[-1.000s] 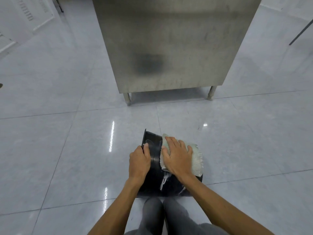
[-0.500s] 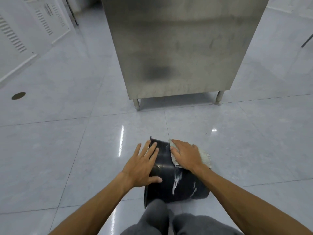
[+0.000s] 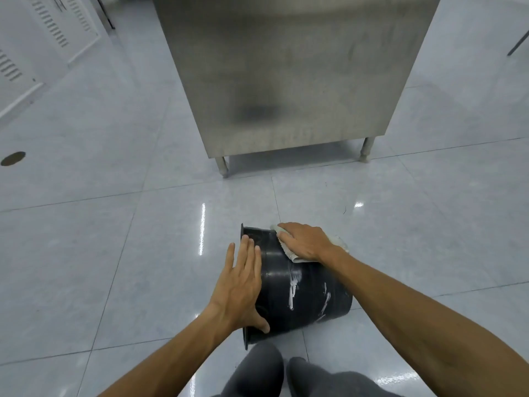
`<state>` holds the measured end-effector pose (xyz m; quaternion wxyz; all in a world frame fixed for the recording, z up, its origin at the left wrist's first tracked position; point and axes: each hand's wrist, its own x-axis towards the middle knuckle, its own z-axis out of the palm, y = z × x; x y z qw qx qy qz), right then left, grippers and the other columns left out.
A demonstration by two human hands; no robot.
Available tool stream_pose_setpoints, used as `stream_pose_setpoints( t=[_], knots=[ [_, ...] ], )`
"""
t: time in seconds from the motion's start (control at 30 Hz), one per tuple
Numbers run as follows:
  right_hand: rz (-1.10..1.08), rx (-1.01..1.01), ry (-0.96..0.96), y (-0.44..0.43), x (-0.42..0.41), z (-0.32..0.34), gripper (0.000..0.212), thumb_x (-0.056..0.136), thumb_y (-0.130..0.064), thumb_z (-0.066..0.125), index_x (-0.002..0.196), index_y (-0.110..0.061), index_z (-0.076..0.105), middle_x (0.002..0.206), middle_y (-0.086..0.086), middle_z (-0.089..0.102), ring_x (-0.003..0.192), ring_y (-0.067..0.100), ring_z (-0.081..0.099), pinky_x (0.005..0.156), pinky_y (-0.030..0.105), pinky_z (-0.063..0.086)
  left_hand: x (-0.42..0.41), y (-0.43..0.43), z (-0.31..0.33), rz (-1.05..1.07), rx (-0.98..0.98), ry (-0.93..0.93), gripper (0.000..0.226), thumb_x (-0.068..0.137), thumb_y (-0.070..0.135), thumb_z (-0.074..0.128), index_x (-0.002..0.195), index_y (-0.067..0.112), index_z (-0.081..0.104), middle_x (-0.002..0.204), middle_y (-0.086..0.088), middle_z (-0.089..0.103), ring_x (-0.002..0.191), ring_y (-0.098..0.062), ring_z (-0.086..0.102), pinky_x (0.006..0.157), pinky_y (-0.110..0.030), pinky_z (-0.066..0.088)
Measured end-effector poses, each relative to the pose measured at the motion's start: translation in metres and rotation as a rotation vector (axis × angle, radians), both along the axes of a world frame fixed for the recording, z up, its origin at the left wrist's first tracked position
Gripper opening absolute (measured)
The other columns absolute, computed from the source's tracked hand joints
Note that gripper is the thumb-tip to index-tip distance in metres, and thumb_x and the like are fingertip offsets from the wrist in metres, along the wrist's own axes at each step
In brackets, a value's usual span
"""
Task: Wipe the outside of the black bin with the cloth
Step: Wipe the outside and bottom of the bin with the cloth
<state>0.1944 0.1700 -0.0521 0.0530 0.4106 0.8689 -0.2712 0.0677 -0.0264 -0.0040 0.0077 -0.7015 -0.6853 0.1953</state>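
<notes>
The black bin lies on its side on the tiled floor, its open rim to the left, with white smears on its curved wall. My left hand lies flat on the bin near the rim, fingers together, thumb hooked over the near edge. My right hand presses a pale greenish cloth onto the far upper side of the bin. Most of the cloth is hidden under that hand; a bit of it shows past my wrist on the right.
A stainless steel cabinet on short legs stands just beyond the bin. My grey-clad knees are right in front of it. A round floor drain sits far left, and white louvred panels line the upper left.
My left hand went from gripping the rim to lying flat on the bin's side. My right hand slid the cloth toward the far side. The bin rolled, turning the white smears more into view.
</notes>
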Motion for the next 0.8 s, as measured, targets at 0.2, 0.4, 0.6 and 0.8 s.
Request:
stream_pose_setpoints(
  t=[0.2, 0.4, 0.6, 0.8],
  knots=[
    [-0.114, -0.172, -0.056, 0.008, -0.01, 0.007, 0.06, 0.102, -0.066, 0.018, 0.145, -0.042, 0.052, 0.157, -0.002, 0.048, 0.136, 0.031, 0.048, 0.115, 0.06, 0.026, -0.009, 0.008, -0.001, -0.036, 0.002, -0.038, 0.155, 0.059, 0.099, 0.048, 0.151, -0.012, -0.009, 0.158, -0.038, -0.013, 0.147, -0.053, -0.016, 0.121, -0.06, 0.003],
    [-0.131, -0.204, -0.122, 0.013, -0.033, 0.007, 0.054, 0.107, -0.052, 0.016, 0.146, -0.039, 0.051, 0.16, 0.002, 0.046, 0.14, 0.032, 0.046, 0.117, 0.055, 0.027, -0.01, 0.007, -0.005, -0.03, 0.0, -0.096, 0.153, 0.061, 0.095, 0.053, 0.151, -0.011, -0.011, 0.159, -0.035, -0.016, 0.148, -0.05, -0.015, 0.123, -0.054, 0.007],
    [-0.077, -0.008, -0.046, -0.015, -0.038, 0.013, 0.054, 0.109, -0.051, 0.015, 0.148, -0.036, 0.049, 0.157, -0.004, 0.05, 0.138, 0.028, 0.049, 0.114, 0.057, 0.028, -0.013, 0.007, -0.001, -0.026, -0.025, -0.092, 0.153, 0.06, 0.093, 0.057, 0.152, -0.012, -0.004, 0.16, -0.034, -0.009, 0.149, -0.048, -0.012, 0.124, -0.051, -0.003],
    [-0.031, 0.271, 0.062, -0.063, -0.018, 0.003, 0.052, 0.108, -0.047, 0.017, 0.159, -0.044, 0.026, 0.163, -0.016, 0.035, 0.147, 0.023, 0.036, 0.115, 0.069, 0.023, -0.028, 0.026, 0.01, -0.04, -0.105, -0.104, 0.156, 0.057, 0.092, 0.062, 0.154, -0.005, -0.012, 0.163, -0.026, -0.016, 0.151, -0.04, -0.017, 0.124, -0.046, -0.008]
  ],
)
